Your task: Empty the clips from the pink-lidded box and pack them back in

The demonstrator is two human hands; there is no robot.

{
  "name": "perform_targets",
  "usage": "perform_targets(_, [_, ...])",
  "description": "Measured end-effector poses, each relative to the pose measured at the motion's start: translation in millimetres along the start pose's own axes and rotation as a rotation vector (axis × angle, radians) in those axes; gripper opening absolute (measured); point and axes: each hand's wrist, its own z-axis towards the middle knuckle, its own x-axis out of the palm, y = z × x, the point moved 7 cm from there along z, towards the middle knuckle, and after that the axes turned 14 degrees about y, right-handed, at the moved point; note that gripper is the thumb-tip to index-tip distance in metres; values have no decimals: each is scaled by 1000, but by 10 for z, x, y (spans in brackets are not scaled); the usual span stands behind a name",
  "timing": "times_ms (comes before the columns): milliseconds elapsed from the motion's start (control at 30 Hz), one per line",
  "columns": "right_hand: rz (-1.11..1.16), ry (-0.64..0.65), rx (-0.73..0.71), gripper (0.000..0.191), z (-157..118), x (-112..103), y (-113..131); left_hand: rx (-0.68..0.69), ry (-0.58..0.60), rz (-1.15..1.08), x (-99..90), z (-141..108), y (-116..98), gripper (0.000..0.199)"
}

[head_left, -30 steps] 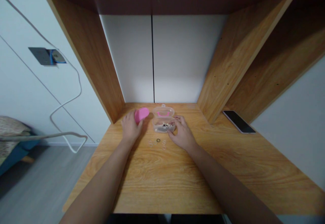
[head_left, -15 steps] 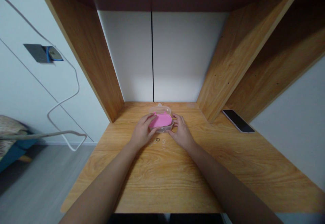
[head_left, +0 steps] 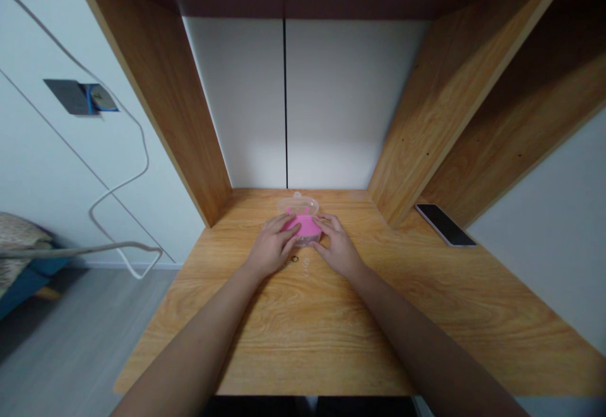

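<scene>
A small clear plastic box (head_left: 310, 240) with a pink piece (head_left: 305, 224) in its top sits near the back of the wooden desk. Its clear lid (head_left: 299, 204) stands open on the far side. My left hand (head_left: 272, 246) grips the box's left side, fingers over the pink piece. On the right side my right hand (head_left: 339, 248) holds the box, its fingertips on the pink piece's edge and its thumb at the front. A small dark ring (head_left: 295, 258) lies in front of the box, with small clear rings (head_left: 305, 263) beside it.
A phone (head_left: 445, 225) lies at the right by the wooden divider (head_left: 454, 108). Another upright panel (head_left: 161, 101) borders the desk (head_left: 303, 341) on the left. A white cable (head_left: 143, 146) hangs left of the desk.
The pink piece sits lower and more level in the box. The fingers of both my hands have moved inward over it.
</scene>
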Motion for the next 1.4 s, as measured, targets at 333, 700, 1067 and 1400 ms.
perform_targets(333, [-46,62,-4,54,11,31,26,12,75,-14,-23,19,5,37])
perform_targets(700, [-190,123,68,50,30,31,77,40,148,10,28,36,27,43])
perform_targets(1067, [-287,114,41,49,6,29,104,39,99,63,66,-18,21,45])
perform_targets(1400, [-235,74,-48,48,13,-24,56,-7,-7,-44,-7,-21,148,67])
